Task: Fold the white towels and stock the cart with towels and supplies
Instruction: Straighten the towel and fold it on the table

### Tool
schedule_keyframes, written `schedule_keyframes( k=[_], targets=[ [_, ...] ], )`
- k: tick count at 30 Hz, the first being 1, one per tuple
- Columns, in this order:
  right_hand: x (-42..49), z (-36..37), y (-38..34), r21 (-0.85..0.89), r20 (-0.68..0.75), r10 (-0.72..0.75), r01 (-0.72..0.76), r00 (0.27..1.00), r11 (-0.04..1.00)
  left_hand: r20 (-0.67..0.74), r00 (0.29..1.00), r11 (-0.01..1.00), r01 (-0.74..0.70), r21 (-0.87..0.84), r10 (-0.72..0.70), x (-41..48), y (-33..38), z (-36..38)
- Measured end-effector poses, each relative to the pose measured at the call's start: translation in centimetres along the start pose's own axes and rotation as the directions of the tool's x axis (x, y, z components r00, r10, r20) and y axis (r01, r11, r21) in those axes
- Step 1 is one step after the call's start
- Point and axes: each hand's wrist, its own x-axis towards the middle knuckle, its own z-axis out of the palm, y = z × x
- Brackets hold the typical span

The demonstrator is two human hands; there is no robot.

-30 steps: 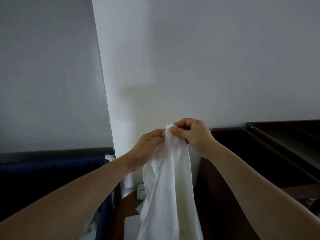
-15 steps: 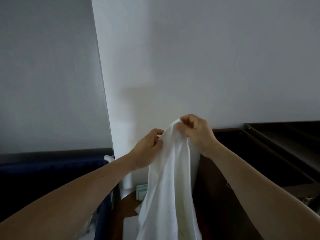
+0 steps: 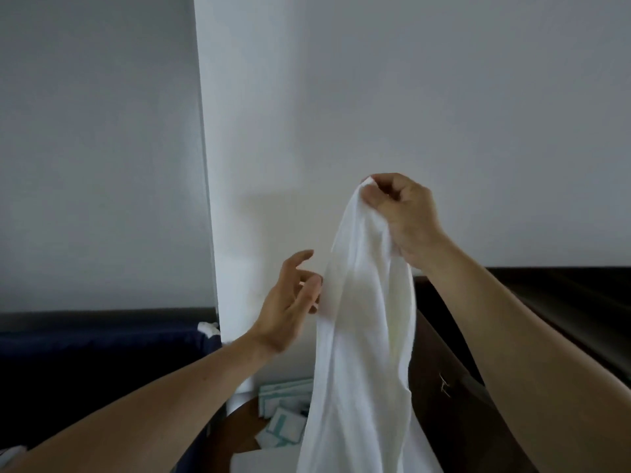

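Observation:
A white towel [image 3: 363, 336] hangs down in front of me, bunched lengthwise, its lower end running out of the bottom of the view. My right hand [image 3: 403, 216] pinches its top corner, raised against the white wall. My left hand [image 3: 290, 302] is lower and to the left, fingers spread and relaxed, fingertips at the towel's left edge without gripping it.
A dark wooden cabinet [image 3: 512, 336] with shelves fills the right side. A dark blue surface [image 3: 95, 363] lies at the left. Below, small white and teal packets [image 3: 283, 414] lie on a brown wooden surface, with a white sheet [image 3: 263, 462] at the bottom.
My right hand has lifted the towel's top corner higher. My left hand has let go of the top and dropped down along the left edge, fingers now spread.

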Motion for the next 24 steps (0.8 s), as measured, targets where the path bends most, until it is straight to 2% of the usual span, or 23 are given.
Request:
schedule_keyframes(
  k=[3, 6, 8, 13, 19, 24],
  targets=[
    [0.2, -0.4, -0.1, -0.165, 0.123, 0.004, 0.016, 0.992, 0.986, -0.056, 0.998, 0.996, -0.035, 0.079, 0.04, 0.3, 0.8, -0.3],
    [0.6, -0.8, -1.0, -0.063, 0.037, -0.022, 0.024, 0.999, 0.998, 0.068, 0.996, 0.991, -0.069, 0.116, 0.061, 0.1, 0.6, -0.3],
    [0.9, -0.9, -1.7, -0.041, 0.004, -0.035, 0.035, 0.999, 0.999, 0.164, 0.986, 0.99, -0.03, 0.135, 0.007, -0.5, -0.1, 0.3],
    [1.5, -1.3, -2.1, -0.048, 0.008, -0.057, 0.057, 0.998, 0.997, 0.281, 0.951, 0.988, 0.096, 0.121, -0.127, -1.2, -1.7, 0.7],
    [2.7, -2.6, -1.8, 0.001, -0.136, -0.081, 0.081, 0.987, 0.997, 0.332, 0.922, 0.948, 0.098, 0.304, -0.201, -2.3, -4.7, 0.8],
    [2.7, -1.7, -1.7, -0.012, -0.093, -0.093, 0.092, 0.991, 0.996, 0.287, 0.926, 0.952, 0.177, 0.248, -0.247, -2.1, -4.5, 2.4]
  ],
)
